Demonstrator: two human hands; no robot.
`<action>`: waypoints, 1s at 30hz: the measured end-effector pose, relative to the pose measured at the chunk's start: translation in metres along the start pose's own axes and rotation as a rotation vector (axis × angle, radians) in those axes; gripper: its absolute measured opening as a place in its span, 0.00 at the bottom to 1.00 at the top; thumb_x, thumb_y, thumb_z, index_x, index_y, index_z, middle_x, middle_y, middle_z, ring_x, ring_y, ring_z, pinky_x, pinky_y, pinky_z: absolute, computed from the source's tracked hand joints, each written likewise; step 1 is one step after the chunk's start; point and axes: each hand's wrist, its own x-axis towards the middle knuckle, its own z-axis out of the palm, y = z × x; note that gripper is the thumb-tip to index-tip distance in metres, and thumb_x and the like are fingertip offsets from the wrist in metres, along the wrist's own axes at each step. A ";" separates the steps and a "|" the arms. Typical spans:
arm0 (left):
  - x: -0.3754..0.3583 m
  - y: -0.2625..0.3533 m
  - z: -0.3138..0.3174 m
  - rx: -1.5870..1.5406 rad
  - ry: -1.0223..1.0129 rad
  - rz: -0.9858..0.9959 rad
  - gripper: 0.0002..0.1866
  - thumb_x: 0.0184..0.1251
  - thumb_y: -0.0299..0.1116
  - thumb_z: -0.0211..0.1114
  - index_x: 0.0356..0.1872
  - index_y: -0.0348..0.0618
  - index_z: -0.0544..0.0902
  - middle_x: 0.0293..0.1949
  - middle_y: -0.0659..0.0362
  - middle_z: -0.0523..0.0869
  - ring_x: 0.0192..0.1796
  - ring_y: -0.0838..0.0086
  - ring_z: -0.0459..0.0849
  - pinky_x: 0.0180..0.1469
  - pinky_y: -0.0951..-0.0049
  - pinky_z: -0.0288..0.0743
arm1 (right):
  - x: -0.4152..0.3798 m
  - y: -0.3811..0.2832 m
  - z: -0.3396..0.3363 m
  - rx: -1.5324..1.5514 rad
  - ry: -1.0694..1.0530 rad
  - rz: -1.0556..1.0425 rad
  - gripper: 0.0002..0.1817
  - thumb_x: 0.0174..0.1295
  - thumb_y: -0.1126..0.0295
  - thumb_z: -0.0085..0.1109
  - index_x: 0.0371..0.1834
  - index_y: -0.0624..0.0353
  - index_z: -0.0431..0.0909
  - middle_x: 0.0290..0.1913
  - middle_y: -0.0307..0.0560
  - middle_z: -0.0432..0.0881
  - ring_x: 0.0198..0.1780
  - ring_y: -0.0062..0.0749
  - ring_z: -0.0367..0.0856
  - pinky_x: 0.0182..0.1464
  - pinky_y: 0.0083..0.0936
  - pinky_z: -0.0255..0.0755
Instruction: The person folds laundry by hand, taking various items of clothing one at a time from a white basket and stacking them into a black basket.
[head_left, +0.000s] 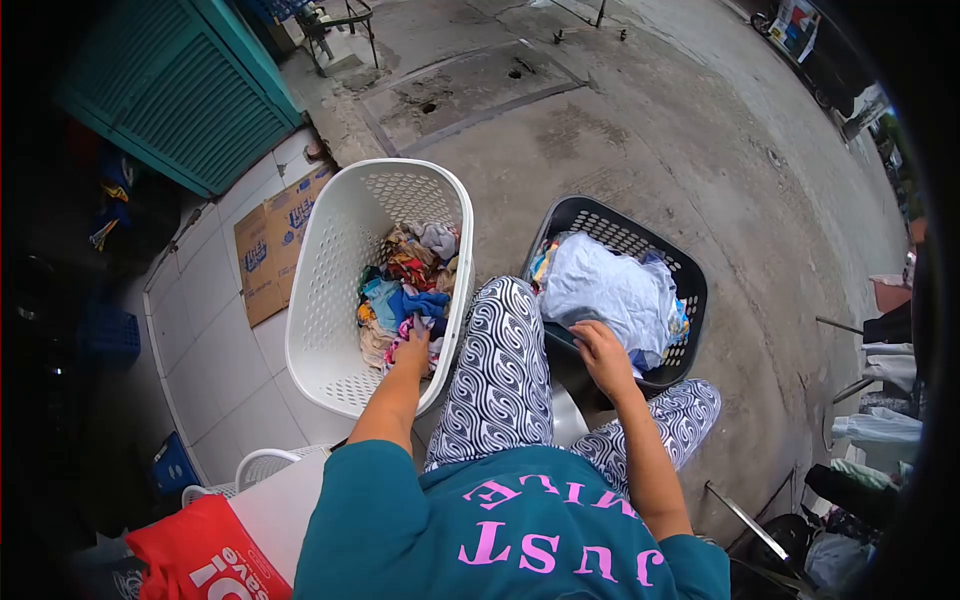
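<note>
On my left stands a tall white perforated laundry basket (330,330) with a mixed heap of crumpled clothes (412,268) inside. My left hand (412,346) reaches down into it, against a pink patterned cloth (403,328) and beside a blue garment (425,303). Its fingertips sink among the fabrics, so their grip is hidden. To the right is a black perforated basket (690,290). A light grey-blue garment (605,285) lies on top of other colourful clothes there. At this basket's near rim hovers my right hand (600,352), fingers loosely apart, close to the garment's lower edge.
My patterned trouser legs (500,370) extend between and beside the baskets. Flattened cardboard (270,250) lies on the white tiles at left, below a teal louvred door (190,90). A red bag (205,550) sits at lower left. Clothes hang at right (880,425) above concrete.
</note>
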 end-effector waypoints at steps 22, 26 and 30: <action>-0.018 0.073 -0.086 -0.347 0.100 0.054 0.26 0.56 0.31 0.53 0.59 0.52 0.64 0.41 0.51 0.79 0.41 0.63 0.81 0.39 0.65 0.74 | 0.158 -0.081 0.074 -0.442 -0.385 -0.466 0.22 0.58 0.47 0.43 0.34 0.51 0.81 0.40 0.37 0.76 0.55 0.32 0.64 0.51 0.36 0.58; -0.030 0.050 -0.124 -0.997 0.137 0.114 0.37 0.47 0.22 0.57 0.64 0.52 0.60 0.35 0.61 0.77 0.32 0.77 0.76 0.34 0.77 0.71 | 0.145 -0.068 0.087 -0.359 -0.205 -0.518 0.21 0.58 0.47 0.45 0.25 0.51 0.81 0.32 0.34 0.73 0.47 0.29 0.66 0.45 0.32 0.58; -0.059 0.039 -0.168 -1.279 0.189 0.198 0.26 0.52 0.25 0.56 0.57 0.49 0.68 0.38 0.62 0.77 0.37 0.79 0.76 0.36 0.80 0.69 | 0.137 -0.062 0.093 -0.321 -0.109 -0.482 0.20 0.55 0.48 0.47 0.24 0.50 0.82 0.29 0.34 0.74 0.44 0.28 0.66 0.44 0.33 0.59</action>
